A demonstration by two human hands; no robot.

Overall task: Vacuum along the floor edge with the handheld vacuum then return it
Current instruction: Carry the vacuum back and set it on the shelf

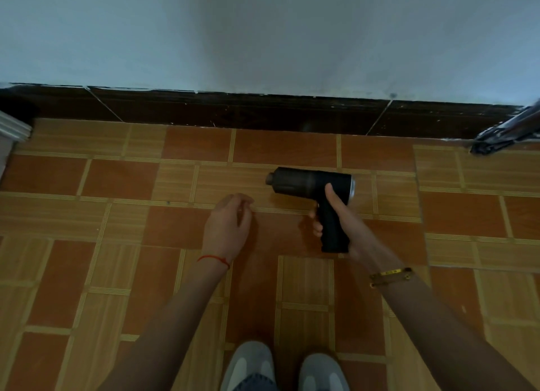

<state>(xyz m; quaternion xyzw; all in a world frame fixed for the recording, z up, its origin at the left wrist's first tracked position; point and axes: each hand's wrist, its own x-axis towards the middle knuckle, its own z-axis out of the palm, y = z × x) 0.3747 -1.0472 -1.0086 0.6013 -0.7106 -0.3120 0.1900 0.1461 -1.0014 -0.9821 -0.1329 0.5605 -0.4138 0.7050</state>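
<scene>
- The left hand (pixel 229 225) hangs over the tiled floor (pixel 117 183), fingers loosely curled, holding nothing.
- The right hand (pixel 340 225) grips the handle of the black handheld vacuum (pixel 311 183), nozzle pointing left, near the dark baseboard (pixel 233 110).

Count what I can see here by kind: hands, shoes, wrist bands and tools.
Hands: 2, left hand and right hand
Shoes: 2
Wrist bands: 2
Tools: 1, handheld vacuum
Total: 7
</scene>
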